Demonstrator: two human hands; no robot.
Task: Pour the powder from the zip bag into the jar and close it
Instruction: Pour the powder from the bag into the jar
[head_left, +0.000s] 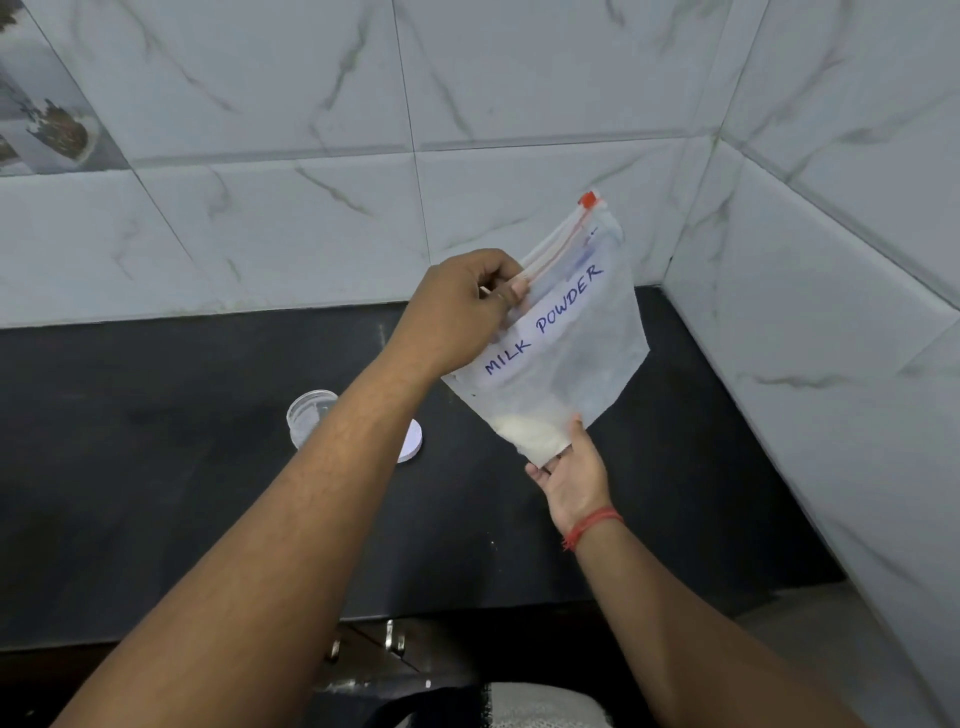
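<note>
Pinching zip bag (566, 338) top, left hand (457, 312); right hand (574, 475) spread, cupping bottom.

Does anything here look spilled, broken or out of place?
Nothing stands out. The zip bag labelled MILK POWDER is held tilted between the left hand and right hand, its powder settled in the lowest corner. The open jar and its lid sit on the dark counter, with no visible spill.
</note>
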